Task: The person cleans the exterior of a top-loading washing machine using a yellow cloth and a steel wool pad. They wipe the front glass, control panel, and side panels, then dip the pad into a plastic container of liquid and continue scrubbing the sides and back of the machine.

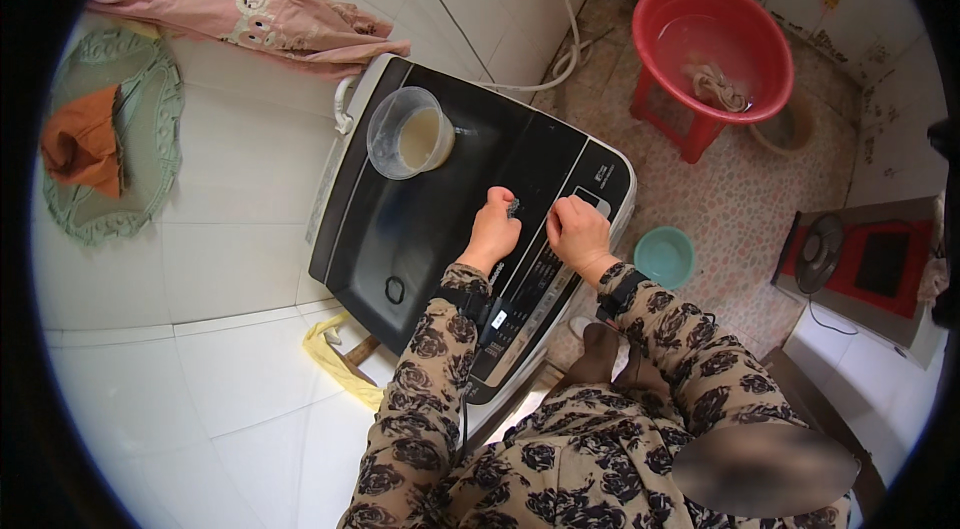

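Both hands are above the dark lid of a top-loading Panasonic washing machine. My left hand pinches a small dark, rough-textured piece, perhaps scouring mesh, between thumb and fingers. A short gap to the right, my right hand is curled closed near the control panel; nothing shows in it, though its palm side is hidden. A clear plastic tub of cloudy, pale liquid stands on the lid's far left part. Nearer me on the lid lies a black ring, like a hair tie.
A red basin with water and cloth sits on a red stool. On the floor is a turquoise bowl. A pink garment and green mesh item are by the left wall. A small fan is at right.
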`<state>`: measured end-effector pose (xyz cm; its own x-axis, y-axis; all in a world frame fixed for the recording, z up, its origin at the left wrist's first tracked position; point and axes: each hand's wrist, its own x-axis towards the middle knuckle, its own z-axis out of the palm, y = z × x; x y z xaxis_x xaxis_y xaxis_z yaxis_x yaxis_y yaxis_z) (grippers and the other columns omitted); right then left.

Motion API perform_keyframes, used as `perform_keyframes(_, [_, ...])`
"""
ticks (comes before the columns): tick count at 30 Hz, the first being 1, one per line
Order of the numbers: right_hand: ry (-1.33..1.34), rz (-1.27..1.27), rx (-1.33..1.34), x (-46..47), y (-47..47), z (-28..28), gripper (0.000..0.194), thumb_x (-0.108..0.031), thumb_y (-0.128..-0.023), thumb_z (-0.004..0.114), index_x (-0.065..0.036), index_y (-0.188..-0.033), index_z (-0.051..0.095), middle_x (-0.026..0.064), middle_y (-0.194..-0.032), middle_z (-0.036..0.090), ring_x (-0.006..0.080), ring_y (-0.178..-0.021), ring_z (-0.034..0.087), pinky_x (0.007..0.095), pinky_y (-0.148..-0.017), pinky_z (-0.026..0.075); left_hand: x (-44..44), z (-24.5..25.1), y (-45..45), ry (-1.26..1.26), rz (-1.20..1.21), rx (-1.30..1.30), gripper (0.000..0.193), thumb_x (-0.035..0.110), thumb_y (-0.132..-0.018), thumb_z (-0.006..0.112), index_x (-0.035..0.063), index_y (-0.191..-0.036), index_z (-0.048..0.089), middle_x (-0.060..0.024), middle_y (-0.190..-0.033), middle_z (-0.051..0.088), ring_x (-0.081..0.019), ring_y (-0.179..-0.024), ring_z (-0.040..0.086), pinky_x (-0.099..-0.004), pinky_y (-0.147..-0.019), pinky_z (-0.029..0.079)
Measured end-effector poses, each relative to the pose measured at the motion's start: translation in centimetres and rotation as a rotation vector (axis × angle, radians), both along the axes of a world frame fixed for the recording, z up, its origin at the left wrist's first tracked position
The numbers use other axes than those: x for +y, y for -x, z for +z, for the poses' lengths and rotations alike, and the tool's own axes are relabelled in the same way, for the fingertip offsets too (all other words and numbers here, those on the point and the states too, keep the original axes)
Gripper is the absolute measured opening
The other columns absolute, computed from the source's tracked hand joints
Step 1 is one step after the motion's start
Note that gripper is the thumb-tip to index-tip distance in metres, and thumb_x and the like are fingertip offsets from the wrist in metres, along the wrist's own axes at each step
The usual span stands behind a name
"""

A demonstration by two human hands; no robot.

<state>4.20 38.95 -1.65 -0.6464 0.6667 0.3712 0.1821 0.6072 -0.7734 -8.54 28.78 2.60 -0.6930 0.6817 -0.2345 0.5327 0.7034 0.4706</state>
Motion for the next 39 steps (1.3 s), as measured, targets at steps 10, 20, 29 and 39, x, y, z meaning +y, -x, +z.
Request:
perform_keyframes(10, [0.023,0.013,0.021,0.1,-0.1,0.1,0.012,-0.01,-0.077,0.063,-0.008,-0.073,0.051,0.0074,-0.07,0.053,0.0284,-0.065,0.057,0.038,-0.056,0.046,0.3,0.9,-0.4,-0.206,0.142,0.159,0.025,-0.001,-0.084,0.053,0.0024,-0.106,0.043,-0.0242,-0.087,0.064,-0.0427,-0.087,0.061,-0.047,-0.076,0.048])
perform_keyframes(20, [0.016,-0.002,0.014,0.0,0.0,-0.2,0.011,-0.011,-0.076,0.062,-0.009,-0.073,0.052,0.0073,-0.07,0.053,0.0281,-0.066,0.058,0.0387,-0.056,0.047,0.6,0.0,-0.2,-0.004,-0.028,0.098,0.023,0.004,-0.085,0.05,0.0023,-0.107,0.043,-0.0277,-0.087,0.062,-0.046,-0.085,0.06,-0.0498,-0.076,0.047])
perform_keyframes(29, [0.093,0.028,-0.044,-0.4,0.2,0.8,0.008,-0.014,-0.079,0.064,-0.009,-0.082,0.058,0.0081,-0.073,0.056,0.0281,-0.068,0.058,0.038,-0.059,0.046,-4.2,2.5,-1.8,-0.031,0.099,0.152,0.027,-0.001,-0.083,0.053,0.0043,-0.107,0.043,-0.0248,-0.093,0.062,-0.0455,-0.089,0.058,-0.0498,-0.076,0.047])
perform_keyframes(39, [0.431,0.237,0.103,-2.7,4.6,3.3,0.031,-0.01,-0.085,0.059,-0.004,-0.115,0.055,0.0176,-0.112,0.057,0.035,-0.104,0.055,0.0376,-0.089,0.044,-7.7,2.3,-5.0,-0.769,0.128,-0.268,0.036,0.024,-0.102,0.039,0.0033,-0.128,0.052,-0.0103,-0.135,0.05,-0.02,-0.127,0.043,-0.0313,-0.107,0.031])
